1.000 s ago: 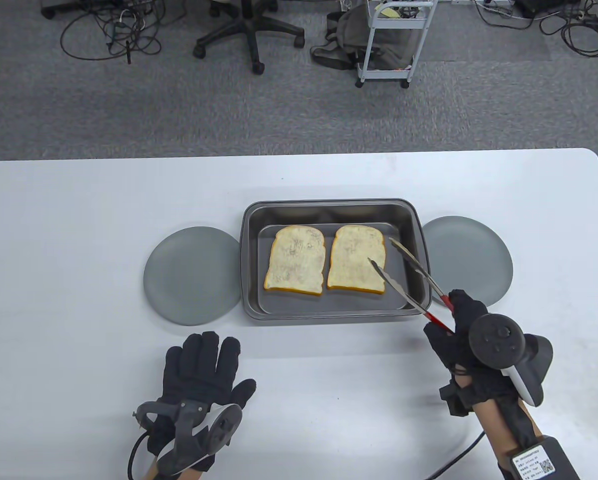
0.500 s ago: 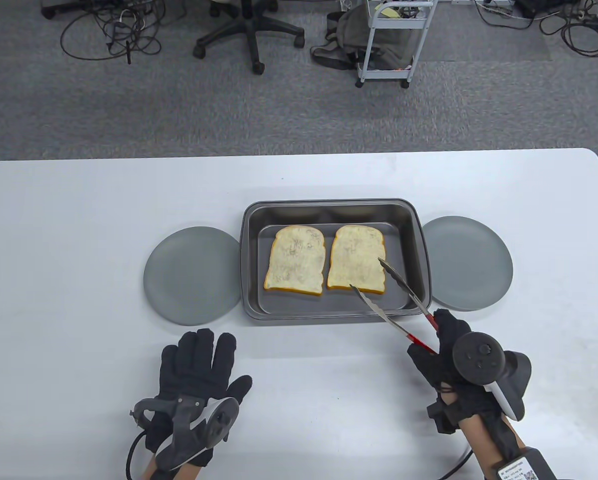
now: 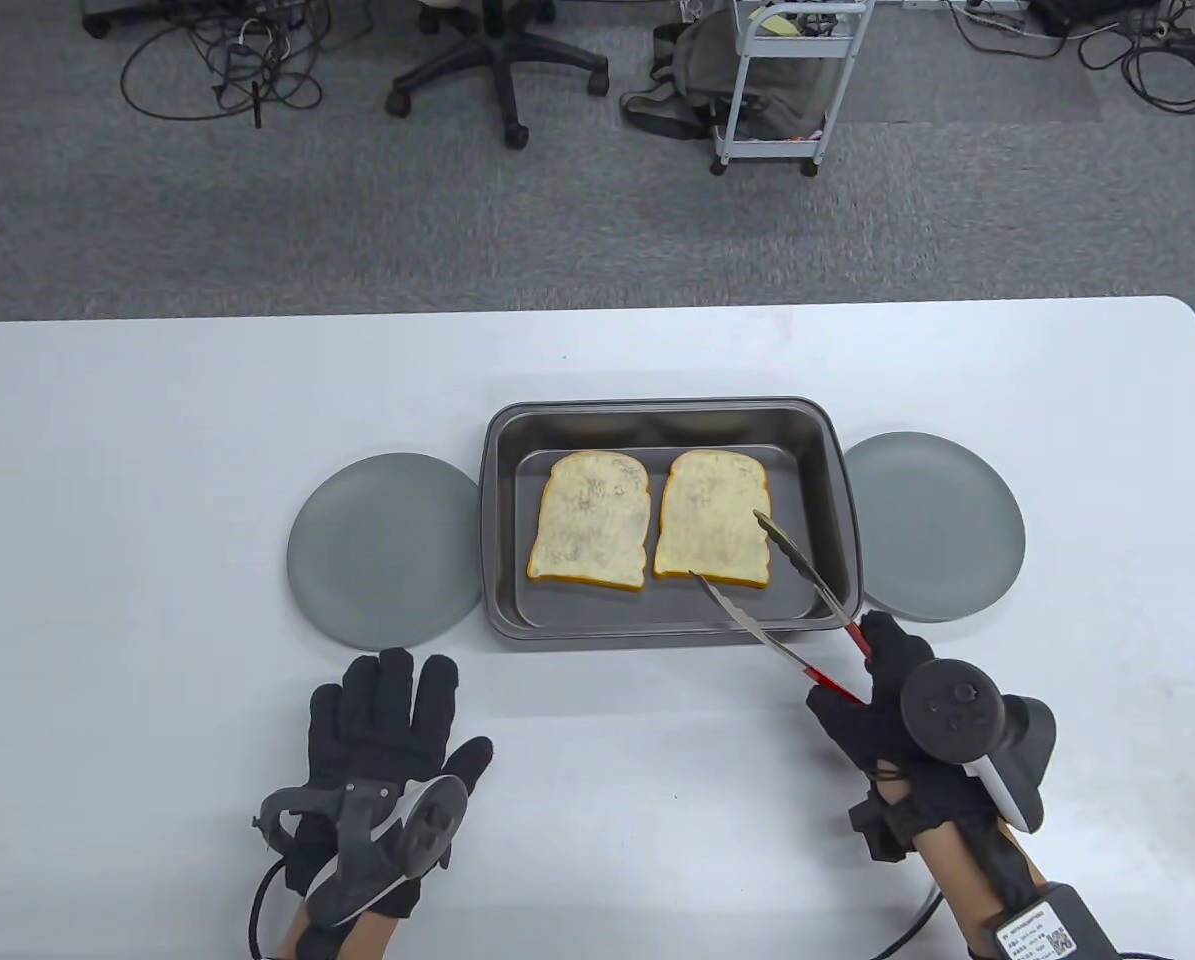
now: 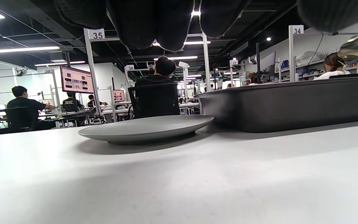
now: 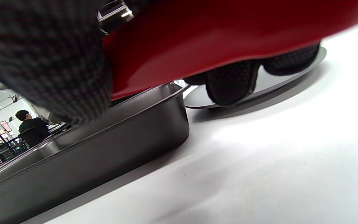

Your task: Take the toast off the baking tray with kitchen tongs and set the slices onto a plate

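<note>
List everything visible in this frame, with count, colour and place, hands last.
Table: 1, white, under everything.
Tray: 1, dark metal, table centre.
Toast: 2, pale with golden crust, side by side in tray: left slice, right slice.
Plates: 2, grey, left plate and right plate flanking tray.
Tongs: 1, steel with red handles, open, tips at right slice's near right corner.
Chair, cart, cables: on grey floor beyond.
Left hand: black glove, flat on table.
Right hand: black glove, grips tongs.

A white worktop (image 3: pixel 157 500) stands on grey carpet (image 3: pixel 257 220). Beyond it are an office chair base (image 3: pixel 497 75), a white wheeled cart (image 3: pixel 777 90), a dark bag (image 3: pixel 682 85) just beside the cart, and tangled cables (image 3: pixel 227 70). Seated people (image 4: pixel 23 105) work at distant desks.
</note>
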Demonstrator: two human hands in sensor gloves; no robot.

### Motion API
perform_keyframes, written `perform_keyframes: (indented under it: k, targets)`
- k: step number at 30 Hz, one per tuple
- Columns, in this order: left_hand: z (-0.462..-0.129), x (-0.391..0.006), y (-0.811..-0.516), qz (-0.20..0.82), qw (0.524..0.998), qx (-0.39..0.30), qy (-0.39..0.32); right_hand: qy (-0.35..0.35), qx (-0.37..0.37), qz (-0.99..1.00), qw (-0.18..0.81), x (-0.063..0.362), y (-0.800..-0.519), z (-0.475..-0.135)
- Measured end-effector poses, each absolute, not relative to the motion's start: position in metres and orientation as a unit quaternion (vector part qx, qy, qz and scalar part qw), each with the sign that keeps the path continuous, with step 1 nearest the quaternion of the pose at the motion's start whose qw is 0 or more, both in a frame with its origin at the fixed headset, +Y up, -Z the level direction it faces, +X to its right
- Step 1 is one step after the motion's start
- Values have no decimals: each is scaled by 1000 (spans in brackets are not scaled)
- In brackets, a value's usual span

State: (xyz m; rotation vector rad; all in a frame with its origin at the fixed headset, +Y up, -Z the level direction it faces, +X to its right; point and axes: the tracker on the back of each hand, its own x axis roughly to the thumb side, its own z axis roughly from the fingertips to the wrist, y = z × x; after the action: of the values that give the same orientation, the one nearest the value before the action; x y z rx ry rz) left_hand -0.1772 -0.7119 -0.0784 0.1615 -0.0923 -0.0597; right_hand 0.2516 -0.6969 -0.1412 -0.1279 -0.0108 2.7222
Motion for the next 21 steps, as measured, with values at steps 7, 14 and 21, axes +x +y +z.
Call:
perform_keyframes:
  k: [7,14,21]
  targets:
    - [-87,-183,-708,-30,995,87,-32,-1,-50,974,221,257,-696,-144]
    - [-109,-210,-702,31,997,66,6,4,-56,970,237,263,-694,-145]
    - [-149,-240,-693,39,996,52,65,10,-57,968,245,266,-694,-145]
